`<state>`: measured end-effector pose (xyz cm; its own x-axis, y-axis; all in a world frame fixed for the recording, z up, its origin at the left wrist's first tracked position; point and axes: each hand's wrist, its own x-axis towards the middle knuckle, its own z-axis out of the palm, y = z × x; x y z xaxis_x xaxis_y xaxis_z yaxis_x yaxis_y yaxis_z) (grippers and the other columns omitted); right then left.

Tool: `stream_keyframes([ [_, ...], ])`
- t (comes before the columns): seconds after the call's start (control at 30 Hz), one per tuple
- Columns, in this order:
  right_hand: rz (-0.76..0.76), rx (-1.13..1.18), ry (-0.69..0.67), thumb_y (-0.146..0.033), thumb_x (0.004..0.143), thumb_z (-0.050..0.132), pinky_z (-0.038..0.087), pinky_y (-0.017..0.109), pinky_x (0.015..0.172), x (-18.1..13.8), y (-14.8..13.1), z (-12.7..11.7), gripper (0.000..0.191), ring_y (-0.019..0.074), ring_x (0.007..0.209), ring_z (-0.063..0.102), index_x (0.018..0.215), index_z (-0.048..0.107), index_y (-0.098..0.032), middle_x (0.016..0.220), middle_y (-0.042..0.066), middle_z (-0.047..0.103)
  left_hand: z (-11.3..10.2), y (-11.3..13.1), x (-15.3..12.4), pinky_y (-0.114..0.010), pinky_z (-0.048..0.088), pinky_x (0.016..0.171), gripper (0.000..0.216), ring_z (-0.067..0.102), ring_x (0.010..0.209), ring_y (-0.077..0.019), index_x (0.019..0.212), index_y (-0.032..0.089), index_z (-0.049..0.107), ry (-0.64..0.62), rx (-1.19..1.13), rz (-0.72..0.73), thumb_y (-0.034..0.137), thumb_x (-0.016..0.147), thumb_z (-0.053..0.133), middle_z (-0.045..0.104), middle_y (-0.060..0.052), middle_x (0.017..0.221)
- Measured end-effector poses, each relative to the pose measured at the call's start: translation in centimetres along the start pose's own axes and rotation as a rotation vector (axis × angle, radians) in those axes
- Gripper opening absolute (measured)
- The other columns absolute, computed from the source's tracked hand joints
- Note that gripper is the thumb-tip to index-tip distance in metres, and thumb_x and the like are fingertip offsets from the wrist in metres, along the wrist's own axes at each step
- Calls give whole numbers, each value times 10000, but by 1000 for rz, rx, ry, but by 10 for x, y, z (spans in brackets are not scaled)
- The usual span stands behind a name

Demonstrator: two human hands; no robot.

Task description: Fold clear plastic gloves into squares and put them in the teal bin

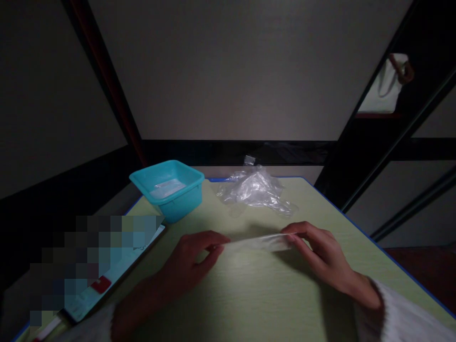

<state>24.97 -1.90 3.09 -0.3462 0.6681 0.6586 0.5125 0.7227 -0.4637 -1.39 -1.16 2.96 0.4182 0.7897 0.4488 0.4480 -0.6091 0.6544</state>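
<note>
Translucent plastic film (270, 242) spans the space above the counter (242, 299) between the left hand (195, 251) and right hand (318, 251), each pinching one end (probably to keep it flat), while crumpled clear plastic (254, 187) and a turquoise basin (183, 203) sit beyond, apparently within reach.

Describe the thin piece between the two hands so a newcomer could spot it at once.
Find the pale table. Above it, the left hand and right hand pinch a thin translucent piece at opposite ends. Unlike the crumpled plastic heap beyond, it is held out nearly straight.
</note>
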Motion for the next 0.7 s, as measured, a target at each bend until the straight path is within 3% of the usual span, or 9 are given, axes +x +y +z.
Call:
stream_keyframes([
  [0.17,0,95,85,-184,865,511,481,177,497,3,-16,-11,87,106,562,609,839,593,-201,650,7,644,-11,22,1,-231,497,503,127,641,513,-159,736,204,684,40,-199,-137,224,722,560,698,-16,617],
  [0.33,235,417,26,-305,850,556,428,156,423,9,-24,-11,144,77,472,552,764,585,-193,565,-24,585,-13,29,1,-228,462,376,133,592,391,-145,680,182,596,-30,-603,-496,314,685,613,666,-8,616],
  [0.53,616,684,-213,-468,785,582,422,195,464,11,-1,10,322,69,469,483,716,518,-160,548,-41,507,4,1,8,-188,393,333,267,490,343,-92,617,170,495,-87,-685,-738,406,628,620,551,43,514],
  [0.7,606,646,-301,-464,769,587,405,217,491,3,20,29,314,79,523,481,811,492,-167,618,-44,496,20,-25,10,-164,353,357,246,408,369,-60,539,159,460,-60,-608,-739,352,568,610,469,69,444],
])
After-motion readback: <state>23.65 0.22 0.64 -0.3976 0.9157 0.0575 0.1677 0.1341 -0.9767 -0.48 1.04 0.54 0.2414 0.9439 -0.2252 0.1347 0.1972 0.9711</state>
